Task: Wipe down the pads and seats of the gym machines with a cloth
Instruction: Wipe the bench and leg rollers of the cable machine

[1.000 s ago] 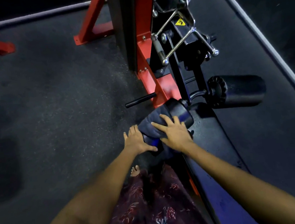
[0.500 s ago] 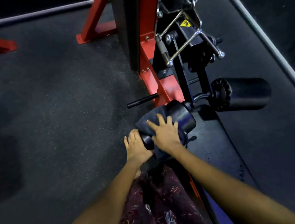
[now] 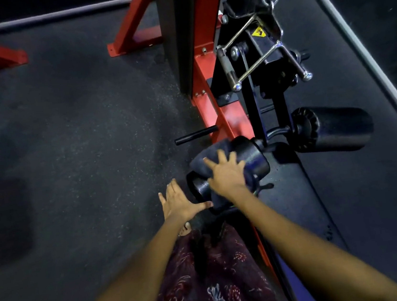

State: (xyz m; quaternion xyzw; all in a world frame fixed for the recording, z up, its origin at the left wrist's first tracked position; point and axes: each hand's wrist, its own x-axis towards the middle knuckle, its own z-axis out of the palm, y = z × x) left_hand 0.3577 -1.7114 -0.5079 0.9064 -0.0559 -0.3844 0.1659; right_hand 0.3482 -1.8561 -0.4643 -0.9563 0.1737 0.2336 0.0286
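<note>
The dark blue cloth (image 3: 214,157) drapes the near-left black cylindrical roller pad (image 3: 248,160), hiding its top; right hand (image 3: 228,174) presses it with spread fingers; left hand (image 3: 178,201) open beside the pad's end, holding nothing

One sign only: a yellow warning sticker (image 3: 258,32) with a black pictogram, on the black machine bracket (image 3: 266,49) at far right beside the chrome handle (image 3: 260,59). Pictogram too small to make out. No readable words, brands or numbers anywhere.

Light: dim, floor corners sink into black.
Glare: glints on the chrome wire handle (image 3: 264,53).
Blur: both hands slightly smeared.
Distortion: wide-angle bending at edges.
</note>
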